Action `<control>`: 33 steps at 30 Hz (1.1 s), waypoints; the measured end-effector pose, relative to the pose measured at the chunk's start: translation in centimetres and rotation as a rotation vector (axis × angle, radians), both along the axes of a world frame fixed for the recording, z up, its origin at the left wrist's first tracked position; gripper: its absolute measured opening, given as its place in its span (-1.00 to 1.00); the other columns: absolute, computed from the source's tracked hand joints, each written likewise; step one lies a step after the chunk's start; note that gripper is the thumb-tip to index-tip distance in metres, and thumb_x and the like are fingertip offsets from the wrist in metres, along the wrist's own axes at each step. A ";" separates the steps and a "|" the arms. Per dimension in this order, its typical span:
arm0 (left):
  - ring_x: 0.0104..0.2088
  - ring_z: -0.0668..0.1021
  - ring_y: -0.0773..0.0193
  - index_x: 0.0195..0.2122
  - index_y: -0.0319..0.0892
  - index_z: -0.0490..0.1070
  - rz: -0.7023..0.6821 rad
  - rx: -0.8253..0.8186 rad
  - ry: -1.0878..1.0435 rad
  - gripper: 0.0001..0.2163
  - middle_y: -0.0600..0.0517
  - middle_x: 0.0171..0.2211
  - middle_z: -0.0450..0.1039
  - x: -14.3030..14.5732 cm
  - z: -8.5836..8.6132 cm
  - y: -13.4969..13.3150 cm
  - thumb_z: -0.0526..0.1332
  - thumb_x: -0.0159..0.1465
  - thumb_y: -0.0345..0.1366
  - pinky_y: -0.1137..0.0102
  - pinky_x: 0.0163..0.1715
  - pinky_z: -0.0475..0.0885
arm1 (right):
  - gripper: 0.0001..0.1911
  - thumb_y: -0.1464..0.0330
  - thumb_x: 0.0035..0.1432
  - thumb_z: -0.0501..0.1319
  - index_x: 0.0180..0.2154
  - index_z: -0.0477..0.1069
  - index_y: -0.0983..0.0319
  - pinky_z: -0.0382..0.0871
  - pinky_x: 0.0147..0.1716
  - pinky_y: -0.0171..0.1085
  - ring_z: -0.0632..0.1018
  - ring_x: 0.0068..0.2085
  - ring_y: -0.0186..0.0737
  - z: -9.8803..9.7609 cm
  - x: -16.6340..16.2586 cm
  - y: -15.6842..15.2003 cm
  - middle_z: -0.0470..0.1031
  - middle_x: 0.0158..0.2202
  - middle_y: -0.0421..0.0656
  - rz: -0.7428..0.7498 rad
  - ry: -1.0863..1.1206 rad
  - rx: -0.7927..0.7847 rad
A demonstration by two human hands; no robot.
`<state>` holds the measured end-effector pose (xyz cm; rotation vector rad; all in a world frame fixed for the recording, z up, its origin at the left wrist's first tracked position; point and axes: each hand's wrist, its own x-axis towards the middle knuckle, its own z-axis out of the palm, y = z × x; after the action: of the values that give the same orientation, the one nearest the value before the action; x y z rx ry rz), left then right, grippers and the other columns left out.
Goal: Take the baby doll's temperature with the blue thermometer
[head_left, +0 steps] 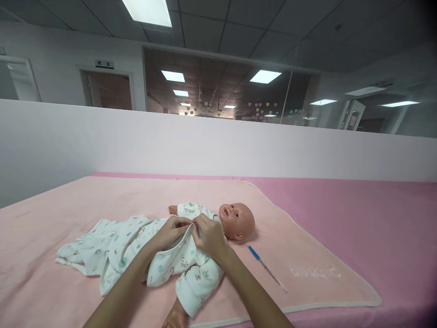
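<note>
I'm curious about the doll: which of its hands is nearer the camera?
The lower doll hand, at the picture's bottom edge; the upper doll hand lies farther back.

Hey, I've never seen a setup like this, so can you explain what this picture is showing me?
There's no machine here: one camera, worn on a person's head, looks forward and down at their two bare hands. A pale pink, white-edged cloth blanket lies over a deeper pink cover. On the blanket is a bald, plastic-looking doll in a white patterned cloth garment. The right hand pinches the garment's front edge; the left hand touches it beside, its grip partly hidden. A slim, blue-ended stick lies near the doll's head.
</note>
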<state>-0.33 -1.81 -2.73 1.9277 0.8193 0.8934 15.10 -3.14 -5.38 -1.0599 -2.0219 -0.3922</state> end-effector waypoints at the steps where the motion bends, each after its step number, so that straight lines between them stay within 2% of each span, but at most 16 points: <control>1: -0.34 0.49 0.20 -0.29 -0.23 0.51 -0.001 -0.001 -0.009 -0.73 -0.01 -0.39 0.52 0.0 0.0 0.0 0.11 0.14 -0.20 0.39 -0.34 0.36 | -0.90 0.45 0.04 0.03 -0.40 0.29 0.23 0.11 -0.51 -0.39 0.38 -0.48 -0.36 0.0 -0.1 0.1 0.38 -0.46 -0.21 -0.004 0.016 0.002; 8: -0.25 0.49 0.13 -0.32 -0.25 0.52 0.058 -0.044 -0.082 -0.75 -0.05 -0.38 0.54 -0.2 -0.6 0.7 0.20 0.07 -0.20 0.33 -0.24 0.37 | -0.90 0.46 0.04 0.03 -0.43 0.31 0.23 0.12 -0.49 -0.41 0.39 -0.47 -0.38 -0.9 0.1 -0.3 0.38 -0.50 -0.23 -0.022 0.183 0.007; 14: -0.42 0.48 0.23 -0.47 -0.27 0.53 0.064 -0.018 -0.060 -0.71 -0.02 -0.52 0.51 -0.2 -0.5 0.5 0.15 0.10 -0.13 0.39 -0.39 0.35 | -0.89 0.44 0.07 0.03 -0.42 0.32 0.22 0.13 -0.48 -0.41 0.40 -0.48 -0.38 -0.9 0.0 -0.3 0.40 -0.50 -0.23 -0.032 0.216 0.013; 21: -0.50 0.42 0.32 -0.33 -0.27 0.53 0.063 0.026 0.010 -0.75 0.00 -0.53 0.49 -0.1 -0.7 0.6 0.23 0.01 -0.24 0.47 -0.52 0.29 | -0.88 0.45 0.06 0.04 -0.41 0.34 0.23 0.14 -0.48 -0.40 0.41 -0.46 -0.36 -1.1 0.2 -0.2 0.40 -0.50 -0.21 0.001 0.197 0.034; 27: -0.44 0.44 0.29 -0.32 -0.29 0.51 0.092 0.014 0.014 -0.77 0.00 -0.52 0.47 -0.2 -0.8 0.6 0.17 0.04 -0.30 0.44 -0.44 0.31 | -0.88 0.45 0.05 0.04 -0.41 0.33 0.22 0.16 -0.47 -0.39 0.41 -0.47 -0.36 -1.1 0.1 -0.2 0.40 -0.49 -0.22 0.008 0.223 0.008; 33: -0.49 0.41 0.37 -0.14 -0.23 0.35 0.060 -0.043 -0.070 -0.67 0.06 -0.51 0.43 -0.3 -0.8 0.7 0.18 0.03 -0.32 0.45 -0.44 0.29 | -0.87 0.47 0.03 0.03 -0.39 0.33 0.22 0.20 -0.46 -0.40 0.41 -0.46 -0.36 -1.0 0.1 -0.3 0.40 -0.47 -0.21 0.003 0.258 0.032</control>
<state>-0.64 -1.14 -3.57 1.8330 0.8521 0.9658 15.23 -3.39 -6.41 -1.0321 -1.7828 -0.2698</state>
